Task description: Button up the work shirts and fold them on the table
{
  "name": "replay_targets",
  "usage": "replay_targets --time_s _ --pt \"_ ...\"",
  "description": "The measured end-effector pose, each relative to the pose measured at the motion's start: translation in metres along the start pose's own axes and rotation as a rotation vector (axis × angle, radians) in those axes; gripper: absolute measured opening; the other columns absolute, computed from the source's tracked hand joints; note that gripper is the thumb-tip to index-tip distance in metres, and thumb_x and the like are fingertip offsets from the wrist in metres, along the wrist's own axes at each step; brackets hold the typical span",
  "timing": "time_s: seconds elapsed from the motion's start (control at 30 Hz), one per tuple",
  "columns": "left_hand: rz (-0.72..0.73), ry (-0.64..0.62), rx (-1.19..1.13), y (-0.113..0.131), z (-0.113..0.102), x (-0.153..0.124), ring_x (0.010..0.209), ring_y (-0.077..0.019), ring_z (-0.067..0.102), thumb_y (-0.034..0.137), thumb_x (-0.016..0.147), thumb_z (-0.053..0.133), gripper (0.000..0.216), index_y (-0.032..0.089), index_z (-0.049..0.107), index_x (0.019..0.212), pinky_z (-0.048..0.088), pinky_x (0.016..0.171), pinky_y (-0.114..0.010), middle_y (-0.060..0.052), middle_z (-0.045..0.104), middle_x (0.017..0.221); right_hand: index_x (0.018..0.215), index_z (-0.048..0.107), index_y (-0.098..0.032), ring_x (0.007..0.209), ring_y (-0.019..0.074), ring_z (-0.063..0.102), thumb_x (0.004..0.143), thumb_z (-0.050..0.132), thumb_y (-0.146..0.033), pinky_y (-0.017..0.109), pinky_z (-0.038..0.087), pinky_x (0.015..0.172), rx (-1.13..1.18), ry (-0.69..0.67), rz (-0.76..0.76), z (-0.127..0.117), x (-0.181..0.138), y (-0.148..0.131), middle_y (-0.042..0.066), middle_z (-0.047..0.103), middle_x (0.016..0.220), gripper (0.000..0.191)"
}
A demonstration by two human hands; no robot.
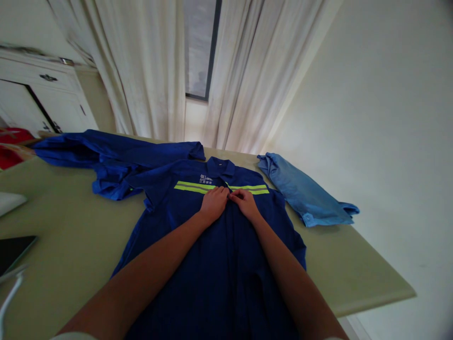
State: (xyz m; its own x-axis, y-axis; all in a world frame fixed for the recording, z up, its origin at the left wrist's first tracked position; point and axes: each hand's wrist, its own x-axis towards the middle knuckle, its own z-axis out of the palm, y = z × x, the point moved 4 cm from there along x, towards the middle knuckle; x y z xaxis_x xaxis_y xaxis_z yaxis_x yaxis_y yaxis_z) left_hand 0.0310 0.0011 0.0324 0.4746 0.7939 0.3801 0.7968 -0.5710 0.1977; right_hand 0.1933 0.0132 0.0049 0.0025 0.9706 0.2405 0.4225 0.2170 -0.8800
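Observation:
A dark blue work shirt (198,236) lies front side up before me, its collar pointing away. A yellow-green and grey reflective stripe crosses its chest, with white lettering above on the left. My left hand (215,203) is closed on the front placket at stripe height, fingers curled over the cloth edge. Right beside it, my right hand (245,202) pinches the same placket, thumb and fingertips meeting near the left fingers. Any button between the fingertips is hidden.
Dark blue trousers (116,148) lie crumpled along the far left of the table (71,222). A folded light blue garment (304,189) is at the right. A dark flat device (16,250) and white cable (12,293) lie at the left edge. Curtains (152,71) hang behind.

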Motion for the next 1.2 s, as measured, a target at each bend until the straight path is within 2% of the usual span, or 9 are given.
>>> replay_targets --time_s 0.13,0.23,0.43,0.57,0.63,0.73,0.9,1.07,1.2 --pt "-0.042 -0.049 -0.029 -0.014 0.0 0.011 0.103 -0.0257 0.061 0.026 0.099 0.052 0.015 0.022 0.062 0.11 0.044 0.088 -0.038 -0.008 0.066 0.109 0.085 0.072 -0.019 0.071 0.0189 0.062 0.081 0.068 -0.038 0.031 0.05 0.071 -0.231 0.03 -0.067 0.007 0.013 -0.011 0.004 0.072 0.082 0.02" --pt "-0.064 -0.071 -0.061 -0.026 0.002 0.02 0.105 -0.0259 0.061 0.027 0.099 0.052 0.017 0.023 0.064 0.111 0.043 0.092 -0.038 -0.008 0.065 0.11 0.095 0.072 -0.019 0.089 0.0219 0.066 0.083 0.065 -0.029 0.036 0.051 0.086 -0.403 0.03 -0.079 0.014 0.019 -0.023 0.007 0.073 0.098 0.017" --pt "-0.079 -0.036 -0.133 -0.043 0.009 0.03 0.102 -0.0262 0.063 0.035 0.102 0.048 0.023 0.02 0.066 0.103 0.043 0.093 -0.039 -0.01 0.067 0.105 0.126 0.063 -0.019 0.108 0.0236 0.061 0.072 0.064 -0.009 0.037 0.047 0.099 -0.543 -0.051 -0.129 0.021 -0.027 -0.04 0.01 0.064 0.122 0.055" --pt "-0.088 -0.003 -0.223 -0.047 0.008 0.033 0.097 -0.0247 0.064 0.032 0.103 0.044 0.023 0.019 0.062 0.108 0.044 0.09 -0.037 -0.009 0.07 0.101 0.099 0.068 -0.022 0.094 0.0191 0.061 0.079 0.05 -0.001 0.032 0.047 0.091 -0.551 0.002 -0.154 0.009 -0.056 -0.049 0.005 0.064 0.102 0.035" --pt "-0.075 0.073 -0.218 -0.046 0.002 0.031 0.095 -0.0243 0.063 0.029 0.104 0.039 0.025 0.018 0.061 0.104 0.044 0.09 -0.036 -0.01 0.069 0.099 0.087 0.068 -0.023 0.09 0.0184 0.061 0.082 0.05 -0.001 0.031 0.047 0.088 -0.565 -0.01 -0.143 0.005 -0.06 -0.052 0.004 0.064 0.095 0.028" --pt "0.028 0.135 -0.174 -0.036 -0.007 0.022 0.096 -0.0248 0.061 0.03 0.103 0.039 0.028 0.019 0.062 0.095 0.043 0.092 -0.036 -0.01 0.067 0.095 0.09 0.071 -0.022 0.091 0.0188 0.062 0.087 0.063 -0.013 0.032 0.047 0.088 -0.578 -0.006 -0.103 0.001 -0.059 -0.052 0.004 0.064 0.097 0.013" --pt "0.122 -0.109 -0.139 -0.026 -0.002 -0.003 0.09 -0.0251 0.061 0.029 0.101 0.043 0.027 0.019 0.065 0.089 0.046 0.086 -0.037 -0.009 0.065 0.09 0.106 0.073 -0.023 0.1 0.02 0.063 0.084 0.079 -0.031 0.033 0.048 0.09 -0.541 -0.079 -0.086 0.006 -0.059 -0.047 0.005 0.063 0.109 0.024" --pt "0.195 -0.158 -0.225 -0.029 -0.008 -0.025 0.105 -0.0248 0.058 0.028 0.096 0.053 0.024 0.024 0.069 0.113 0.044 0.091 -0.039 -0.007 0.066 0.111 0.101 0.074 -0.024 0.099 0.0215 0.063 0.086 0.078 -0.039 0.033 0.048 0.083 -0.568 -0.037 -0.023 0.011 -0.06 -0.048 0.005 0.064 0.105 0.021" --pt "0.119 -0.232 -0.324 -0.031 -0.007 -0.023 0.1 -0.0236 0.061 0.029 0.091 0.06 0.017 0.027 0.074 0.102 0.044 0.089 -0.038 -0.004 0.068 0.104 0.094 0.073 -0.023 0.094 0.021 0.063 0.08 0.082 -0.036 0.032 0.048 0.079 -0.572 -0.018 -0.015 0.015 -0.057 -0.05 0.004 0.063 0.102 0.022"
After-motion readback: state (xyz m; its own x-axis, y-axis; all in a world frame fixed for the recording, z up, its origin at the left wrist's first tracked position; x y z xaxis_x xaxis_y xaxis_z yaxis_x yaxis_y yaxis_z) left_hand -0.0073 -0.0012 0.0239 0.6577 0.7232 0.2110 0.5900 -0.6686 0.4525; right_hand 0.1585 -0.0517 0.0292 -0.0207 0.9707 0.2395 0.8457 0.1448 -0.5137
